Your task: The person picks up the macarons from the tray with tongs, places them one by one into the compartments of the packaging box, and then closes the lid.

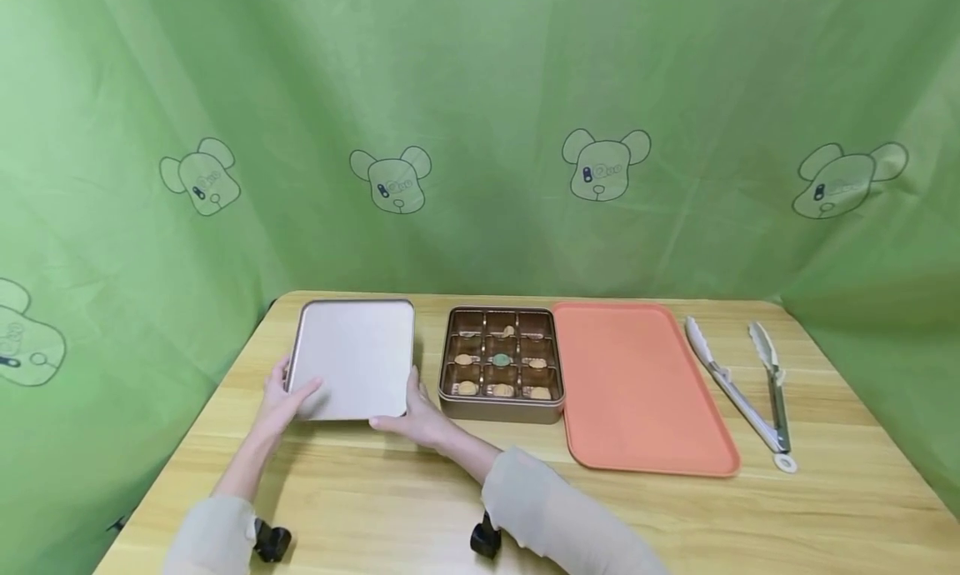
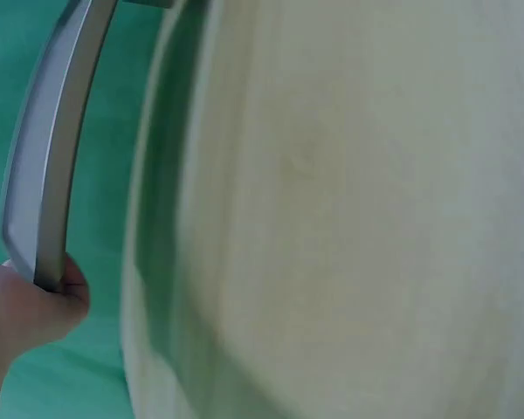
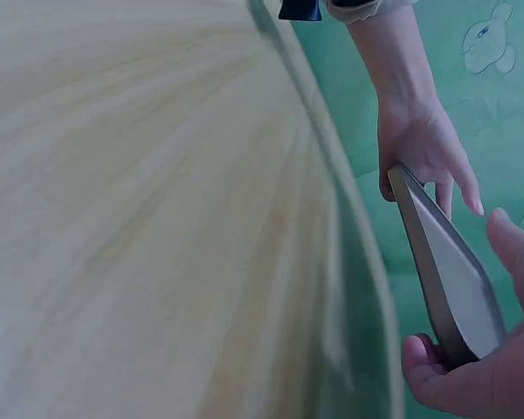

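Note:
A square, pale grey metal lid [image 1: 351, 354] with a raised brown rim is held between both hands above the left part of the table, tilted. My left hand [image 1: 281, 400] grips its left edge, thumb on the pale face; in the left wrist view the hand [image 2: 37, 305] pinches a corner. My right hand [image 1: 422, 418] grips the near right corner, fingers under the rim, as the right wrist view of this hand [image 3: 493, 371] also shows. Beside the right hand stands an uncovered brown tin [image 1: 501, 410] with a divided insert, holding several tan cookies and one green cookie [image 1: 501, 360].
An orange tray [image 1: 637, 383] lies right of the tin, against or very near it. Further right, metal tongs [image 1: 742, 400] with pale tips lie spread on the wooden table [image 1: 375, 500]. A green curtain [image 1: 495, 250] hangs behind the table's far edge.

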`<state>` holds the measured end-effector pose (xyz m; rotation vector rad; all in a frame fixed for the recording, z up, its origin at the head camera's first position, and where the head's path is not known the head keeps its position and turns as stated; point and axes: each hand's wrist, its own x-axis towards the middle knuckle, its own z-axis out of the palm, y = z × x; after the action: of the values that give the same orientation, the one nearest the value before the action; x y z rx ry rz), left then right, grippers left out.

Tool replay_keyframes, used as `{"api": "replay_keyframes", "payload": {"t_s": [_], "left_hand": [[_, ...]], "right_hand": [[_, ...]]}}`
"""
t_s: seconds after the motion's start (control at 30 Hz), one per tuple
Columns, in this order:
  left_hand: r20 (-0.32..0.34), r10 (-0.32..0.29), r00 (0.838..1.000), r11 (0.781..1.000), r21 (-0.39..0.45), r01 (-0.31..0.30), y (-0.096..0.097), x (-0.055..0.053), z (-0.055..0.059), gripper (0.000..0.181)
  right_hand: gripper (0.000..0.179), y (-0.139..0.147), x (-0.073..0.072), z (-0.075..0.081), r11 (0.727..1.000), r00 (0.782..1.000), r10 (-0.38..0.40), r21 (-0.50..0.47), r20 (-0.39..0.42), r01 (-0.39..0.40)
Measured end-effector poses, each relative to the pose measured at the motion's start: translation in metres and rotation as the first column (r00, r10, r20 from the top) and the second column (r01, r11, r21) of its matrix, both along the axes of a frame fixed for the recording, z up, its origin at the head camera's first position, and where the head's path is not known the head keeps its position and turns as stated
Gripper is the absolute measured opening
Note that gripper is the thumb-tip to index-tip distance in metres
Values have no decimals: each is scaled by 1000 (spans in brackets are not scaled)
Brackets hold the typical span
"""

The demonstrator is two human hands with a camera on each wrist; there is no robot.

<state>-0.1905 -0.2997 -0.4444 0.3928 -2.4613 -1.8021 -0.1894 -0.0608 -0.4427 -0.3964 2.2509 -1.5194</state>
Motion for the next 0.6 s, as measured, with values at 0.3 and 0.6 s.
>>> {"api": "replay_keyframes", "payload": {"t_s": [0.3,0.6], "left_hand": [[-246,143,959,983,146,-109,24,4,34,69],[-511,221,830,971,194,-139,54,7,47,63]], "right_hand": [[109,13,3,31,998,978,-58,-42,-200,51],[81,37,-7,54,974,948,-188,-177,-258,145]]}}
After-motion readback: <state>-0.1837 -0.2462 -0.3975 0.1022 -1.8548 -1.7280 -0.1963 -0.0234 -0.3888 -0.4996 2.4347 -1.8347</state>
